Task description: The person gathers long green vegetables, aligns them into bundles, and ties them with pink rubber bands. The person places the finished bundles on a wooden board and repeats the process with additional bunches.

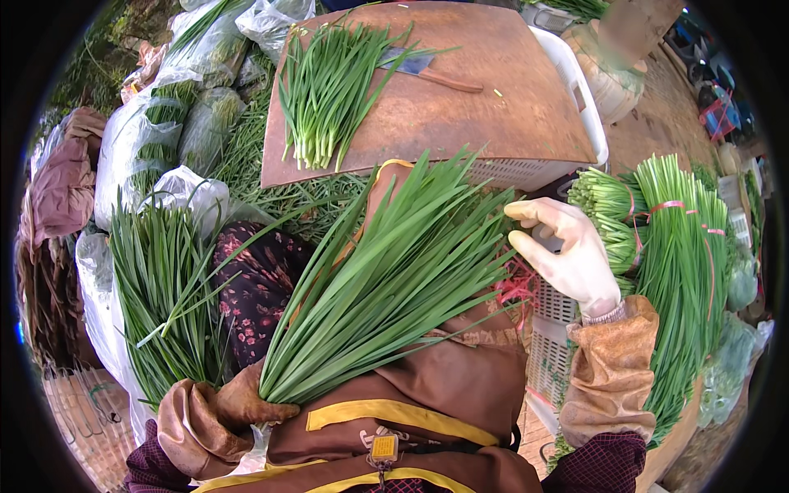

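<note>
A large bunch of long green garlic chives (388,277) fans out over my lap, its lower end gripped in my left hand (256,394), which wears a brown-stained glove. My right hand (564,249), in a pale glove, is beside the leaf tips at the right, thumb and fingers apart, holding nothing. Ahead, a smaller bunch of chives (327,98) lies on a brown board (481,117). A cleaver with a wooden handle (450,80) rests on the same board, its blade partly under some leaves.
More loose chives (166,289) stand in a plastic bag at my left. Bagged greens (148,135) are piled behind them. Tied bundles (678,246) with pink ties are at my right, near a white plastic crate (551,345) and pink tie strands (518,280). Another white crate (576,68) supports the board.
</note>
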`<state>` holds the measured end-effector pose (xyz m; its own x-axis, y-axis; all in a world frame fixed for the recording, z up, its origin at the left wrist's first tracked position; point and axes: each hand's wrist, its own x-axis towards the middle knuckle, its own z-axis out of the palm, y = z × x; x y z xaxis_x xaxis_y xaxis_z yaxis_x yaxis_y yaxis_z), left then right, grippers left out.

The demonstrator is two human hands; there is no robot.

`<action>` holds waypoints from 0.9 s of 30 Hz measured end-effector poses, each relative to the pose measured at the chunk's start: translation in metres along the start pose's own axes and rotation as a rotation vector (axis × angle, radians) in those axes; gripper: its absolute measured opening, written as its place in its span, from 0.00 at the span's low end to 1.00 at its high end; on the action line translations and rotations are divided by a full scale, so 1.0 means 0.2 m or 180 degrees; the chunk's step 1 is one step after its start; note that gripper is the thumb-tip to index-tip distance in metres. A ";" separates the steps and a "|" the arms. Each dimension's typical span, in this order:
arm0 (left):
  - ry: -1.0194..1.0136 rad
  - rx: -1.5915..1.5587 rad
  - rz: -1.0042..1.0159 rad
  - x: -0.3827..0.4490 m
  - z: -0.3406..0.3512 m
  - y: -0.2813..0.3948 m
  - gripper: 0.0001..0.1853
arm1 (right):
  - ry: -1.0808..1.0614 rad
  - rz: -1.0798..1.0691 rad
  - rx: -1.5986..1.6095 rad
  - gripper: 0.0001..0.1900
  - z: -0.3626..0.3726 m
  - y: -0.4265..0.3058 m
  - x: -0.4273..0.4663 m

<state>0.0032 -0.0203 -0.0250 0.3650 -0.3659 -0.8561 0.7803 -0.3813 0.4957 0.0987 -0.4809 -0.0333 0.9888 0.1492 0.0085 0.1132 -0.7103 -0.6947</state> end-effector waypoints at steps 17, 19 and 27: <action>0.0047 -0.0118 -0.0006 -0.02 0.03 0.02 0.45 | 0.0376 0.0597 0.0828 0.09 0.06 0.07 -0.01; 0.0030 -0.0148 0.0155 -0.02 0.03 0.01 0.45 | -0.0282 0.0238 0.0435 0.09 0.03 0.00 -0.06; 0.0006 -0.0231 0.0299 0.00 0.04 0.00 0.44 | 0.0134 -0.0966 -0.0054 0.05 0.27 -0.02 -0.06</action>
<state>-0.0002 -0.0265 -0.0239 0.4392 -0.3956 -0.8066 0.7773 -0.2829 0.5620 0.0809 -0.4426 -0.0703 0.9126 0.3281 0.2439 0.4054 -0.6491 -0.6437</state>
